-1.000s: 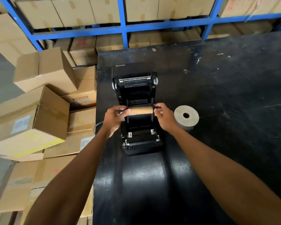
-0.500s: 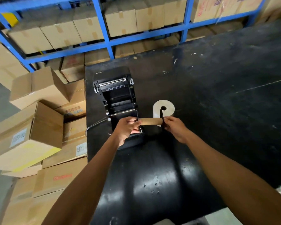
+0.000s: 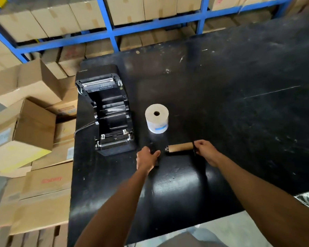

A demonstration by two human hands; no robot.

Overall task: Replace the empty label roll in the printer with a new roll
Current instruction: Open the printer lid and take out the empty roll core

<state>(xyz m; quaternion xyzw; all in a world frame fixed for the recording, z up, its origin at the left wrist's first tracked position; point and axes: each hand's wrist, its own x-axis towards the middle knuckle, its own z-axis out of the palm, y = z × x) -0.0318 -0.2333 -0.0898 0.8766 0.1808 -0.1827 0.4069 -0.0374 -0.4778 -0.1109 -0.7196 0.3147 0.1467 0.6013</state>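
The right hand [image 3: 204,150] is pinched shut around the black end guide at the right end of the empty cardboard core [image 3: 181,147], which is sitting out over the black table [image 3: 239,104], to the right of the printer and just nearer than the new roll. The left hand [image 3: 147,157] is curled closed on something small and black, looks like the other end guide pulled off the spindle, though it's dark against the table so I can't be totally sure what it is. The bare spindle tip pokes out of the left end of the core, clear of that hand. So progress-wise: the printer [image 3: 109,114] is open, lid tipped back, and the roll bay looks bare, so the old core is out. That half of the job looks done. The new label roll [image 3: 156,118] is standing on end on the table just right of the printer, with nothing touching it. Still to go, by my read: slide the brown core off the spindle, thread the spindle through the new roll, put the guide back on, drop the whole thing into the bay, feed the labels out the near end and shut the lid. Call it somewhere short of halfway. Cardboard boxes [image 3: 25,122] are stacked off the left edge, blue shelving [image 3: 112,31] along the far side, neither in the way.
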